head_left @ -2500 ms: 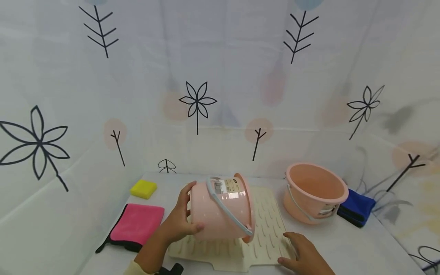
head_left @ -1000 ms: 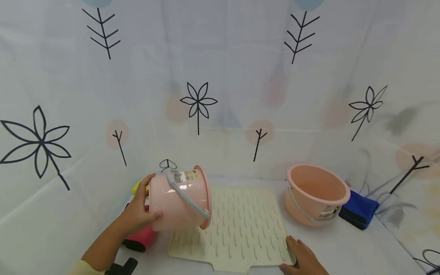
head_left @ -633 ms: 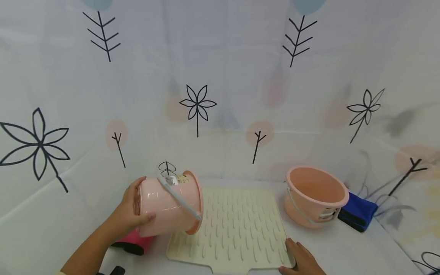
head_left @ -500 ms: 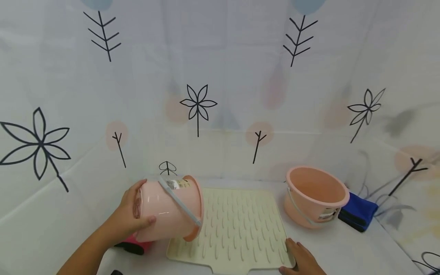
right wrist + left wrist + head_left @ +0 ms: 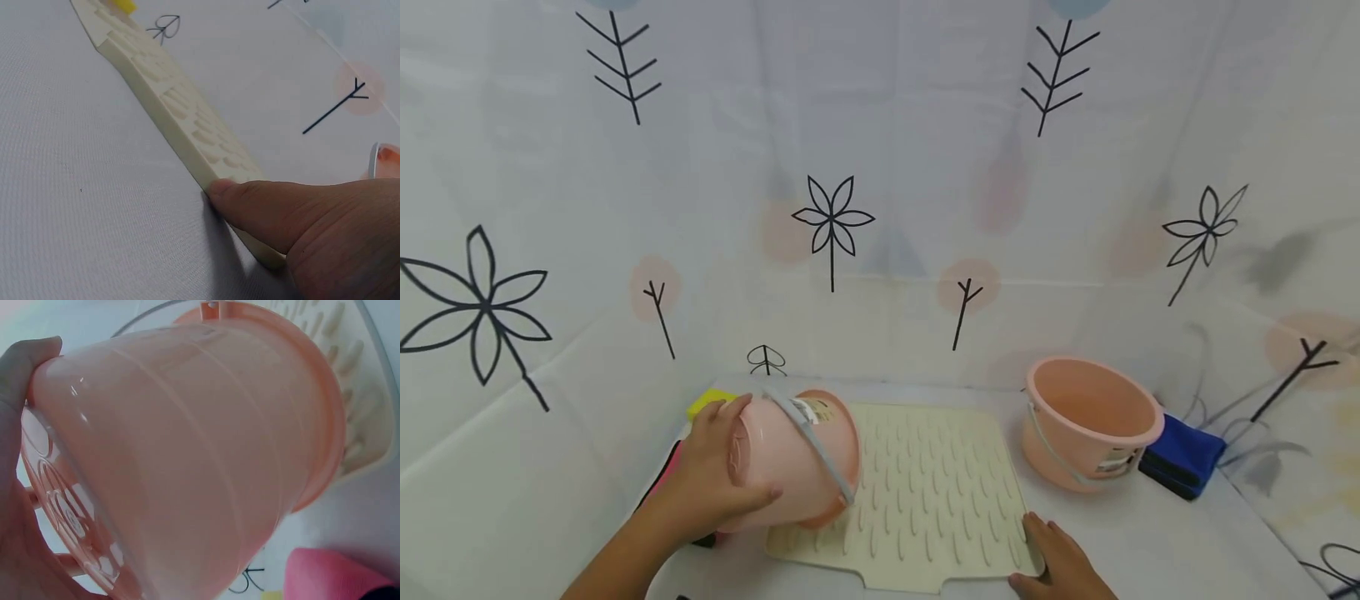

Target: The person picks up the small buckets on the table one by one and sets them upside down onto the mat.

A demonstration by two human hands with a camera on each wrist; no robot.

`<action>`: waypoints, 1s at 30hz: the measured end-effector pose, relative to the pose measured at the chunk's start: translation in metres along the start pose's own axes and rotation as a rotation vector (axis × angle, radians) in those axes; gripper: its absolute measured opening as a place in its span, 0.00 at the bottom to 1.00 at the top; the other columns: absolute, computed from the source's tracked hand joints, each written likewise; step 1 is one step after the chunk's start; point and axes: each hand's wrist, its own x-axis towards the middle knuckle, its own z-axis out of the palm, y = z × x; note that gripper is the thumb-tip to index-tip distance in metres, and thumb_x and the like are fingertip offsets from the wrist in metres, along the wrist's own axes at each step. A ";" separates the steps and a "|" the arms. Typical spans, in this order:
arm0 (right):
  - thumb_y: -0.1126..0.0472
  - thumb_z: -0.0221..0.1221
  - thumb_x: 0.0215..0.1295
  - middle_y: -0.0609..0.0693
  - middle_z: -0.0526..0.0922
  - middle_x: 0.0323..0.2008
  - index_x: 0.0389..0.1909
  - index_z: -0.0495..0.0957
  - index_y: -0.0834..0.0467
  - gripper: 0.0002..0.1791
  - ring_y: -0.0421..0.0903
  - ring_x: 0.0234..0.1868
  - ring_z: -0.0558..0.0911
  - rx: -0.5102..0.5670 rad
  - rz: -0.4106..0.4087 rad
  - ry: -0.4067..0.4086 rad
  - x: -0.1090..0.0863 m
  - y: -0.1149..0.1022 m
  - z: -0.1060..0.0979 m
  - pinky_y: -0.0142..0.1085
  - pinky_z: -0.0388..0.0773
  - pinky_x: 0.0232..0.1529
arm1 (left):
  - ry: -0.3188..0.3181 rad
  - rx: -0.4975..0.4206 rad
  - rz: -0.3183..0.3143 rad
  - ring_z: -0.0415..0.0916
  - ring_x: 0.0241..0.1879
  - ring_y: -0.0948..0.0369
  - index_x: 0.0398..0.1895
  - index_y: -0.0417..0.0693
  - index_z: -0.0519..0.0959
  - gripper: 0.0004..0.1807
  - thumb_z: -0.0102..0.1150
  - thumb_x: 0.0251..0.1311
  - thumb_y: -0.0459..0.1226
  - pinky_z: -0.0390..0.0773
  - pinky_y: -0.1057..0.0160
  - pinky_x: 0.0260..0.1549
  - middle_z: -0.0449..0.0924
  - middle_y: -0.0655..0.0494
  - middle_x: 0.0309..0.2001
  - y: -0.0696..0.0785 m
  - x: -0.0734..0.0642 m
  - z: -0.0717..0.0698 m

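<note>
A light pink bucket (image 5: 782,462) with a grey-blue handle lies tilted on its side above the left edge of a cream washboard (image 5: 940,483). Its mouth faces right, and its inside is hidden. My left hand (image 5: 703,471) grips the bucket by its base, thumb on the near side and fingers round the far side. In the left wrist view the ringed bottom of the bucket (image 5: 181,444) shows against the palm. At the washboard's near right corner, my right hand (image 5: 1063,562) holds the edge, with the thumb (image 5: 262,206) pressed on its front side.
A peach basin (image 5: 1075,454) with a handle stands at the back right, beside a folded blue cloth (image 5: 1183,454). Behind my left hand are a yellow sponge (image 5: 709,402) and a pink cloth item (image 5: 331,575) with black trim, partly covered. Patterned white fabric (image 5: 887,250) hangs behind the white table.
The bucket has gone from above the washboard's middle to its left side, then slightly back right and lower. My right hand has closed in on the board's corner.
</note>
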 end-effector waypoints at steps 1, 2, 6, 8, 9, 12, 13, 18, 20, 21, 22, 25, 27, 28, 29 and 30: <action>0.32 0.76 0.49 0.75 0.61 0.76 0.78 0.58 0.70 0.67 0.81 0.75 0.55 0.003 -0.006 0.004 0.000 0.000 0.000 0.75 0.54 0.71 | -0.002 0.010 -0.008 0.64 0.67 0.34 0.82 0.63 0.53 0.65 0.82 0.40 0.60 0.79 0.30 0.51 0.52 0.39 0.75 0.002 0.001 0.002; 0.32 0.76 0.49 0.74 0.61 0.76 0.78 0.58 0.69 0.67 0.81 0.75 0.55 0.007 -0.015 0.010 0.000 -0.001 0.000 0.75 0.54 0.71 | 0.003 0.025 -0.011 0.63 0.67 0.33 0.82 0.62 0.54 0.65 0.81 0.40 0.61 0.78 0.29 0.51 0.52 0.38 0.75 0.005 0.003 0.004; 0.32 0.76 0.49 0.75 0.60 0.76 0.79 0.57 0.69 0.67 0.81 0.75 0.54 0.006 -0.018 0.017 -0.001 -0.001 -0.002 0.75 0.54 0.70 | 0.010 0.101 -0.033 0.58 0.71 0.30 0.83 0.62 0.53 0.65 0.77 0.42 0.65 0.74 0.25 0.55 0.50 0.37 0.77 0.020 0.009 0.013; 0.33 0.76 0.50 0.76 0.59 0.76 0.78 0.56 0.71 0.67 0.81 0.74 0.54 0.000 -0.018 0.018 -0.001 0.001 -0.002 0.75 0.54 0.70 | 0.016 0.136 -0.050 0.57 0.71 0.30 0.83 0.64 0.53 0.65 0.76 0.42 0.67 0.74 0.26 0.56 0.50 0.38 0.78 0.028 0.012 0.020; 0.33 0.76 0.50 0.76 0.59 0.76 0.78 0.56 0.71 0.67 0.81 0.74 0.54 -0.002 -0.013 0.017 -0.001 0.001 -0.002 0.75 0.53 0.71 | 0.013 0.152 -0.067 0.57 0.71 0.29 0.84 0.66 0.53 0.65 0.75 0.42 0.68 0.75 0.27 0.55 0.48 0.38 0.79 0.033 0.013 0.024; 0.33 0.76 0.51 0.76 0.59 0.76 0.78 0.57 0.72 0.67 0.81 0.74 0.55 0.003 -0.013 0.009 -0.001 0.002 -0.002 0.75 0.53 0.71 | 0.016 0.195 -0.124 0.59 0.68 0.29 0.83 0.70 0.53 0.64 0.74 0.41 0.68 0.79 0.30 0.47 0.46 0.41 0.80 0.044 0.014 0.033; 0.34 0.76 0.50 0.76 0.60 0.75 0.78 0.57 0.72 0.67 0.81 0.74 0.55 0.007 -0.015 0.008 0.000 0.002 -0.002 0.75 0.53 0.71 | 0.019 0.211 -0.139 0.59 0.67 0.30 0.83 0.72 0.52 0.64 0.73 0.40 0.69 0.79 0.30 0.46 0.46 0.41 0.80 0.047 0.016 0.036; 0.33 0.76 0.51 0.76 0.60 0.75 0.78 0.57 0.71 0.66 0.82 0.74 0.55 0.011 -0.036 0.008 0.001 0.001 -0.001 0.75 0.53 0.71 | 0.020 0.232 -0.207 0.55 0.69 0.31 0.83 0.78 0.50 0.64 0.71 0.40 0.71 0.75 0.25 0.46 0.44 0.44 0.81 0.062 0.029 0.045; 0.33 0.76 0.51 0.76 0.60 0.75 0.78 0.57 0.71 0.66 0.82 0.74 0.55 0.009 -0.041 0.014 0.001 0.000 -0.002 0.75 0.52 0.71 | 0.010 0.223 -0.222 0.51 0.71 0.30 0.83 0.80 0.49 0.64 0.70 0.40 0.72 0.72 0.22 0.49 0.42 0.45 0.81 0.067 0.036 0.049; 0.33 0.76 0.51 0.76 0.60 0.75 0.78 0.57 0.70 0.66 0.82 0.74 0.54 0.009 -0.043 0.015 0.001 -0.001 -0.002 0.75 0.52 0.71 | 0.006 0.221 -0.225 0.50 0.71 0.30 0.83 0.81 0.49 0.64 0.70 0.40 0.72 0.70 0.21 0.50 0.41 0.45 0.82 0.069 0.039 0.051; 0.34 0.75 0.51 0.76 0.60 0.76 0.78 0.56 0.71 0.66 0.82 0.74 0.54 0.009 -0.049 0.017 0.000 -0.001 -0.003 0.75 0.52 0.71 | 0.001 0.221 -0.228 0.49 0.72 0.30 0.83 0.81 0.50 0.63 0.69 0.40 0.72 0.69 0.21 0.51 0.40 0.45 0.82 0.070 0.042 0.054; 0.34 0.76 0.52 0.76 0.59 0.75 0.78 0.56 0.71 0.66 0.82 0.74 0.55 -0.001 -0.043 0.013 -0.001 -0.002 -0.002 0.75 0.53 0.71 | -0.001 0.230 -0.227 0.49 0.72 0.31 0.82 0.82 0.51 0.61 0.67 0.40 0.71 0.68 0.23 0.52 0.41 0.46 0.82 0.072 0.049 0.061; 0.35 0.76 0.52 0.77 0.60 0.75 0.77 0.57 0.72 0.65 0.82 0.74 0.55 -0.010 -0.039 0.010 -0.001 -0.002 -0.001 0.75 0.53 0.71 | -0.011 0.234 -0.230 0.50 0.71 0.32 0.82 0.82 0.52 0.60 0.67 0.41 0.71 0.68 0.25 0.52 0.42 0.46 0.82 0.074 0.053 0.065; 0.35 0.76 0.52 0.77 0.60 0.75 0.77 0.57 0.72 0.65 0.82 0.74 0.55 -0.011 -0.038 0.009 -0.001 -0.002 -0.001 0.75 0.53 0.71 | -0.016 0.232 -0.234 0.51 0.71 0.33 0.82 0.82 0.52 0.60 0.67 0.41 0.71 0.68 0.26 0.51 0.43 0.47 0.82 0.075 0.055 0.066; 0.35 0.76 0.52 0.77 0.60 0.75 0.77 0.57 0.72 0.65 0.82 0.74 0.56 -0.014 -0.031 0.006 -0.001 -0.001 -0.001 0.75 0.53 0.71 | -0.021 0.230 -0.237 0.51 0.71 0.33 0.82 0.82 0.53 0.60 0.67 0.41 0.70 0.68 0.26 0.51 0.43 0.46 0.82 0.076 0.058 0.067; 0.34 0.76 0.51 0.77 0.60 0.75 0.77 0.57 0.72 0.66 0.82 0.74 0.56 -0.017 -0.026 0.003 -0.001 -0.001 -0.001 0.75 0.53 0.71 | -0.027 0.226 -0.243 0.50 0.71 0.33 0.82 0.82 0.53 0.60 0.67 0.41 0.70 0.67 0.26 0.52 0.43 0.46 0.82 0.077 0.060 0.068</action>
